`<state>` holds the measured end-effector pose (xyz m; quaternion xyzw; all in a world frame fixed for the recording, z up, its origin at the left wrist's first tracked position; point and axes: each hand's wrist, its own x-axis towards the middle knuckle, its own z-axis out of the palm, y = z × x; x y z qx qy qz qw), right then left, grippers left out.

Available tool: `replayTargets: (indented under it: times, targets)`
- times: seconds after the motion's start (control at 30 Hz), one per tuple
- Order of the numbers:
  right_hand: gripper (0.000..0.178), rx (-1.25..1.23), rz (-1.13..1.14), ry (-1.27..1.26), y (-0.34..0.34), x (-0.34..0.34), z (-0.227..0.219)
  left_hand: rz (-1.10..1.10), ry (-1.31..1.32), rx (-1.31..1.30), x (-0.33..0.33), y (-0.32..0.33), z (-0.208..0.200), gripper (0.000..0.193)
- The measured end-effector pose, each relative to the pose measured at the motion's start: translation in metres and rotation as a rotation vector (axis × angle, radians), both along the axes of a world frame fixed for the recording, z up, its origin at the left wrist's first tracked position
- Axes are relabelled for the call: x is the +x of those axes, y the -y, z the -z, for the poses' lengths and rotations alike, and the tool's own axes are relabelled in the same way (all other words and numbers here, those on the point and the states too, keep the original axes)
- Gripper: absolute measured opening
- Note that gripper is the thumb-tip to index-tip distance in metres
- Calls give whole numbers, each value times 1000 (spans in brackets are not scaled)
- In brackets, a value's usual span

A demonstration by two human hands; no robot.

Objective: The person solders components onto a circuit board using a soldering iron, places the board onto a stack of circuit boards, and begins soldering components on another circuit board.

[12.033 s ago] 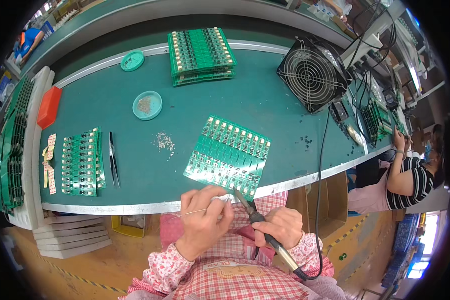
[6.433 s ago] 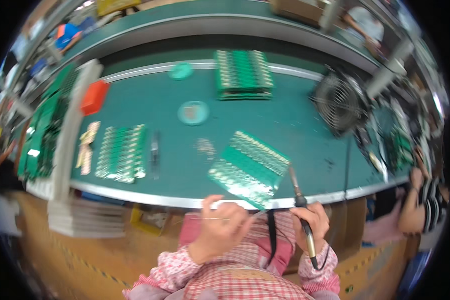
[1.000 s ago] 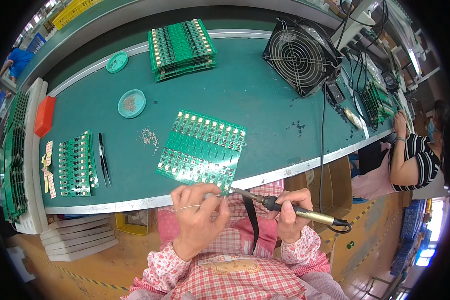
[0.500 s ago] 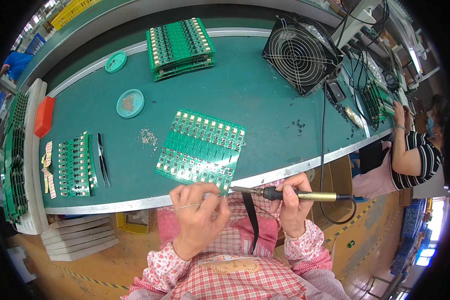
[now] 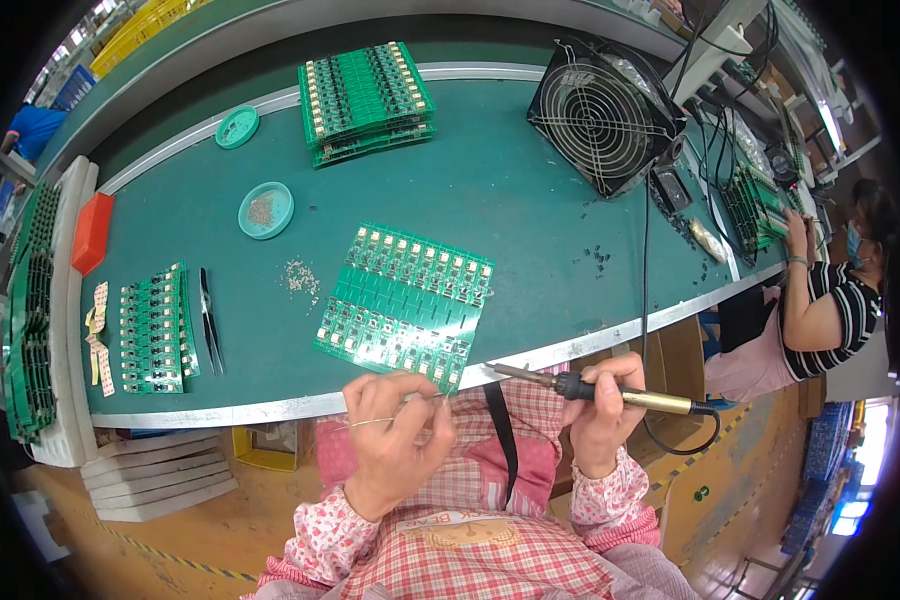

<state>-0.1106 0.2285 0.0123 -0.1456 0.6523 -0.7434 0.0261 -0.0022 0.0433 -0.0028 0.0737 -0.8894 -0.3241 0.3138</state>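
Observation:
A green circuit board panel (image 5: 402,308) lies on the bench close to its front edge, its rows of small parts facing up. My left hand (image 5: 398,432) is closed at the panel's near right corner, pinching a thin solder wire (image 5: 372,421) that trails out to the left. Whether those fingers also touch the board cannot be made out. In my right hand (image 5: 606,425) is a soldering iron (image 5: 660,401), gripped like a pen. Its tip points left over the metal bench edge, apart from the board and wire.
Tweezers (image 5: 210,318) and a smaller board stack (image 5: 152,330) lie left. Beyond are a dish of tiny parts (image 5: 266,210), another dish (image 5: 237,127), stacked panels (image 5: 365,98) and a black fan (image 5: 600,120). The iron's cord (image 5: 646,270) crosses the bench. A co-worker (image 5: 820,300) sits right.
The soldering iron has drawn back to the right, its tip leaving the panel's near corner. My left hand stays at that corner with the wire. The whole view has shifted slightly.

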Motion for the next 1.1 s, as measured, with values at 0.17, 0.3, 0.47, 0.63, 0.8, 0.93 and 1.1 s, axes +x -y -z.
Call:
replayTargets:
  times: [0.17,0.3,0.47,0.63,0.8,0.93,1.1]
  targets:
    - [18,12,13,-66,3,-9,3,-109,3,-122,0,-4,-1,31]
    - [12,284,-73,-310,13,-22,0,-173,51,-185,1,-4,4,41]
    - [17,433,-106,-505,40,-30,-4,-117,-15,-146,8,4,12,39]
    - [33,488,-82,-521,63,-29,-8,-61,-123,-12,17,14,10,39]
    - [42,177,-187,-32,70,-28,-9,25,-144,35,24,22,11,42]
    - [39,33,-210,36,66,-21,-12,41,-111,32,29,24,11,41]
    - [36,78,-171,-31,63,-13,-18,46,-106,15,30,24,12,39]
